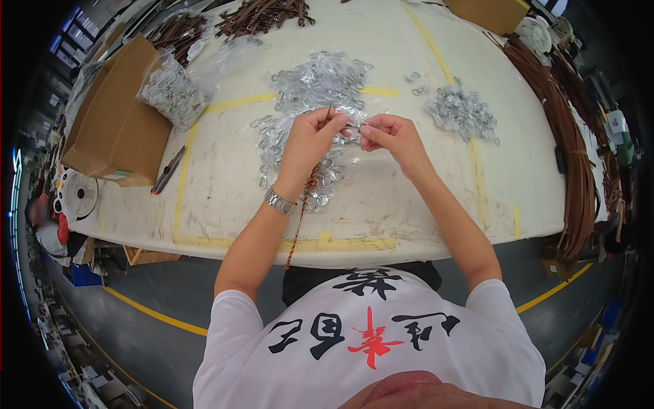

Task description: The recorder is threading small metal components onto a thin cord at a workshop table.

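Both hands meet above a heap of small silvery metal fittings in clear plastic wraps (pixel 317 75). My left hand (pixel 312 136), with a metal watch on its wrist, is closed in a pinch; a thin dark pointed piece (pixel 330 110) sticks up from its fingers. My right hand (pixel 390 133) is also pinched closed, fingertips close to the left ones. Between them shows a small metal fitting (pixel 353 126), partly hidden by the fingers. An orange-brown twisted cord (pixel 298 228) runs from below my left hand over the table's near edge; its upper end is hidden.
A smaller heap of wrapped fittings (pixel 463 112) lies to the right. Leftward are an open cardboard box (pixel 116 112), a filled plastic bag (pixel 176 92), a utility knife (pixel 168 170) and a small fan (pixel 78 193). Brown straps (pixel 262 15) lie at the back; more straps (pixel 579 177) hang at right.
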`<act>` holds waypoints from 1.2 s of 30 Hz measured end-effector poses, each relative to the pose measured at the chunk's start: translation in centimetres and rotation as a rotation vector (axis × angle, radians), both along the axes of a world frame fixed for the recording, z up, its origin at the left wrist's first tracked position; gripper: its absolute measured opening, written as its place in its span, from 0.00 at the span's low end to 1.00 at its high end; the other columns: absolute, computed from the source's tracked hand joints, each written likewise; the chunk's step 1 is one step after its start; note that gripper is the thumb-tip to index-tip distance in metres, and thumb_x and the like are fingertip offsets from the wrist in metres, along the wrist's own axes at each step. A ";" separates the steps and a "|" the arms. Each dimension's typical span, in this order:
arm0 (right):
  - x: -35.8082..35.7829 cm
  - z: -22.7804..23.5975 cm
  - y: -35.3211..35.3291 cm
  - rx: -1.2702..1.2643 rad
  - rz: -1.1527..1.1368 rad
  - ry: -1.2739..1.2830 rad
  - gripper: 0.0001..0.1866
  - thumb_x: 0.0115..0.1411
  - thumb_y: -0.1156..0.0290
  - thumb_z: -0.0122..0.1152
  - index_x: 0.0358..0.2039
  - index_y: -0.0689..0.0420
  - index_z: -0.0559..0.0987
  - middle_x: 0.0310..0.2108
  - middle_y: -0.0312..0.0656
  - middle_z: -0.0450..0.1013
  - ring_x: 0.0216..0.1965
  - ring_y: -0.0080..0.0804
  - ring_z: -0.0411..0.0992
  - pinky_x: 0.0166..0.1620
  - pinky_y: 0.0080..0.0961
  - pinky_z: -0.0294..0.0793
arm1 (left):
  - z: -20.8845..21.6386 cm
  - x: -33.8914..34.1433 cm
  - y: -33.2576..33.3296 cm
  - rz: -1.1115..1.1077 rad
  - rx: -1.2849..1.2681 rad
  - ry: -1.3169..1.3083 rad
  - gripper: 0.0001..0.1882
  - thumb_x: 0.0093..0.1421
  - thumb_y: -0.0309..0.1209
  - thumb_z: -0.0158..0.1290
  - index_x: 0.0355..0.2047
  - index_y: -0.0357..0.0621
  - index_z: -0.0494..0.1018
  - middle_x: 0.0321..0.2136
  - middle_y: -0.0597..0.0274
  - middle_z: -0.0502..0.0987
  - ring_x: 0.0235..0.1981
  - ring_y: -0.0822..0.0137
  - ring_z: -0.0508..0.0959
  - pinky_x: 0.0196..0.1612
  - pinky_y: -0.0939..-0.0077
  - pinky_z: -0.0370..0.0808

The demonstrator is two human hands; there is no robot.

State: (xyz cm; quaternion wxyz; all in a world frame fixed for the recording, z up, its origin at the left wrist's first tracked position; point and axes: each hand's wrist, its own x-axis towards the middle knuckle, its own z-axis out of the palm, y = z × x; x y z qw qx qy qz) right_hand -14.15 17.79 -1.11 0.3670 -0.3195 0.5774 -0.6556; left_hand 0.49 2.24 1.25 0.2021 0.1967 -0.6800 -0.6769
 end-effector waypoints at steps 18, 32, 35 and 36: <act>-1.0 0.0 1.2 -0.047 0.059 -0.010 0.11 0.69 0.68 0.63 0.40 0.64 0.84 0.32 0.38 0.83 0.34 0.23 0.81 0.40 0.22 0.81 | -0.9 -0.5 1.0 0.079 -0.016 -0.004 0.10 0.71 0.32 0.58 0.41 0.37 0.80 0.23 0.67 0.79 0.15 0.85 0.61 0.18 0.87 0.55; -1.6 0.1 1.8 0.146 0.392 -0.097 0.11 0.68 0.66 0.65 0.40 0.61 0.85 0.30 0.39 0.83 0.30 0.23 0.81 0.35 0.17 0.77 | -0.4 -0.7 3.0 -0.042 -0.333 -0.068 0.05 0.67 0.25 0.59 0.36 0.35 0.80 0.25 0.65 0.80 0.25 0.78 0.78 0.29 0.82 0.71; -1.8 -0.4 1.7 0.124 0.361 -0.039 0.11 0.68 0.66 0.65 0.40 0.62 0.85 0.30 0.40 0.83 0.31 0.24 0.81 0.35 0.19 0.77 | -0.7 -0.7 2.1 -0.071 -0.216 -0.070 0.06 0.69 0.27 0.58 0.38 0.35 0.80 0.25 0.68 0.80 0.26 0.80 0.77 0.30 0.84 0.71; -1.8 -0.2 1.7 0.128 0.371 -0.038 0.11 0.68 0.66 0.65 0.40 0.62 0.85 0.30 0.40 0.83 0.31 0.24 0.81 0.35 0.19 0.77 | -0.8 -0.7 1.8 -0.103 -0.276 -0.118 0.07 0.69 0.28 0.58 0.37 0.35 0.79 0.24 0.69 0.79 0.26 0.81 0.76 0.30 0.84 0.69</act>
